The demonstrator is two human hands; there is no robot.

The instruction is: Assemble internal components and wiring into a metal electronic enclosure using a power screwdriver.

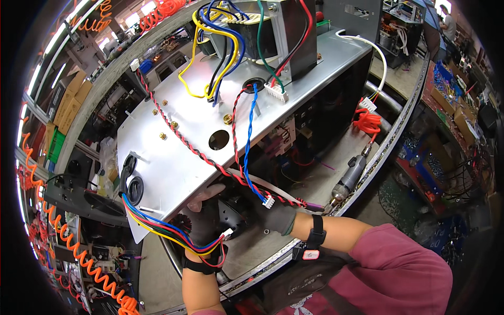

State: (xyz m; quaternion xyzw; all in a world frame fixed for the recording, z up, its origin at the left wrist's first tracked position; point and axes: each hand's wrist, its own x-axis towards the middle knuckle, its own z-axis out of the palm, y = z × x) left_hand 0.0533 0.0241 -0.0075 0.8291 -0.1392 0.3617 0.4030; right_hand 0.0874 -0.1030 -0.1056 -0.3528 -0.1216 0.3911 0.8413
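A large metal chassis with a bare sheet-metal panel (194, 121) stands in front of me. My left hand (203, 218), in a dark glove with pale fingers, reaches under the panel's near edge. Its fingers are bent together there; what they hold is hidden. My right hand (280, 218), also gloved, reaches into the shadowed opening, its fingers out of sight. Between the hands is a dark perforated bracket (227, 216). A bundle of coloured wires (157, 223) with a white connector (227, 233) hangs over my left wrist. A blue twisted wire pair (249, 142) ends in a white plug (268, 201) above my right hand.
A transformer (252, 37) with yellow, blue and black leads sits on the panel's far end. A grey power screwdriver (348, 181) with a coiled red cord (367, 122) lies at the right along the metal rail (401, 115). An orange coiled hose (68, 239) hangs at the left.
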